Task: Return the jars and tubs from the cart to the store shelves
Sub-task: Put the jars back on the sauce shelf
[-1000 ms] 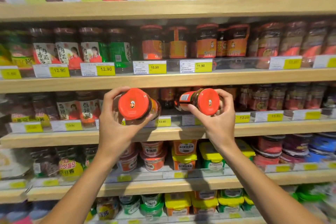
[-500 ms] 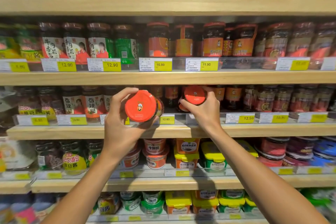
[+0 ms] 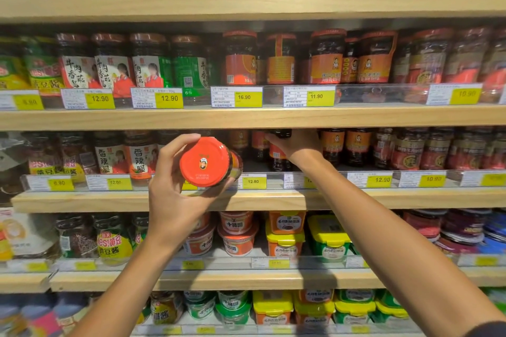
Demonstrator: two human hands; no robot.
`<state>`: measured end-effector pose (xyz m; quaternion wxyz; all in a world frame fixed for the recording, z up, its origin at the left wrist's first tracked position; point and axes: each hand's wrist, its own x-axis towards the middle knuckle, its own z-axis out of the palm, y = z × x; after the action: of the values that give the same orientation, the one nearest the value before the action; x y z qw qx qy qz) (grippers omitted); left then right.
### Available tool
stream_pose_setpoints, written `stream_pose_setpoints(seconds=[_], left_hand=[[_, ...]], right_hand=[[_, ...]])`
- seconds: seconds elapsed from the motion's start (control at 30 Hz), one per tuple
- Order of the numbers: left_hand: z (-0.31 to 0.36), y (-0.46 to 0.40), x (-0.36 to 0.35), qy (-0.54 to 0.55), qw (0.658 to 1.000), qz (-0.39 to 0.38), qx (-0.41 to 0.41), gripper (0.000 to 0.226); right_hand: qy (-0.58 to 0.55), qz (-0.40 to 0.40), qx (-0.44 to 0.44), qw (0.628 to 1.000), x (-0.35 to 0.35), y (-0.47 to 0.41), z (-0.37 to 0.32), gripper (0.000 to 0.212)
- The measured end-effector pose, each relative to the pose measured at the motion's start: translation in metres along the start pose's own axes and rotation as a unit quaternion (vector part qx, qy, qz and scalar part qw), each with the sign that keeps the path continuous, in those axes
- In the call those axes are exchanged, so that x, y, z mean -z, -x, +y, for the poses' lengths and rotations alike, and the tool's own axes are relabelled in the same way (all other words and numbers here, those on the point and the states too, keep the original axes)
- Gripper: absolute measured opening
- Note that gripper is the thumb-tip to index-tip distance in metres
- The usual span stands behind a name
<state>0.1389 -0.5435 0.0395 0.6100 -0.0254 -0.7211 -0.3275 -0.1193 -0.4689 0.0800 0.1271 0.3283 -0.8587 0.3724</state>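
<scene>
My left hand (image 3: 175,194) grips a glass jar with a red-orange lid (image 3: 206,162), held on its side with the lid facing me, in front of the third shelf's edge (image 3: 164,200). My right hand (image 3: 298,146) reaches into that same shelf, fingers wrapped around a second jar (image 3: 278,157) standing upright among similar dark sauce jars. That jar's lid is hidden under the shelf board above, and only its lower label and dark body show below my fingers.
Wooden shelves run across the view with yellow price tags (image 3: 253,181) on clear rails. Rows of sauce jars (image 3: 356,148) fill the third shelf right of my hand. Orange and yellow-lidded tubs (image 3: 284,235) sit on the shelf below. No cart is in view.
My right hand has pushed its jar from in front of the shelf into the third shelf and stood it upright. My left hand has stayed near the shelf edge with its jar.
</scene>
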Motion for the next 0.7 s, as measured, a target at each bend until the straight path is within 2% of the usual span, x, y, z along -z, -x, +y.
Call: stream_pose_setpoints(seconds=[0.07, 0.2, 0.33, 0.4, 0.57, 0.63, 0.7], left_hand=[[-0.002, -0.001, 0.001, 0.004, 1.0, 0.004, 0.0, 0.084], [-0.006, -0.005, -0.004, -0.003, 1.0, -0.006, -0.002, 0.084], [-0.012, -0.01, -0.015, -0.006, 1.0, -0.018, 0.002, 0.083], [-0.016, -0.013, -0.021, -0.01, 1.0, -0.02, 0.002, 0.083], [-0.024, -0.02, -0.037, -0.015, 1.0, -0.023, -0.003, 0.081], [-0.028, -0.021, -0.042, -0.021, 0.999, -0.03, 0.0, 0.081], [-0.033, -0.02, -0.046, -0.028, 0.999, -0.041, 0.001, 0.081]], right_hand=[[0.005, 0.014, 0.015, 1.0, 0.0, -0.002, -0.006, 0.08], [0.025, -0.015, -0.015, 0.999, 0.006, -0.007, 0.0, 0.079], [-0.014, -0.009, -0.005, 1.0, 0.008, -0.007, 0.007, 0.08], [-0.036, -0.037, -0.015, 0.999, 0.009, -0.006, 0.014, 0.083], [-0.074, -0.136, -0.028, 0.988, 0.009, -0.013, 0.039, 0.108], [-0.048, -0.188, -0.052, 0.98, 0.019, -0.004, 0.036, 0.098], [-0.036, -0.194, -0.051, 0.979, 0.028, 0.002, 0.037, 0.079]])
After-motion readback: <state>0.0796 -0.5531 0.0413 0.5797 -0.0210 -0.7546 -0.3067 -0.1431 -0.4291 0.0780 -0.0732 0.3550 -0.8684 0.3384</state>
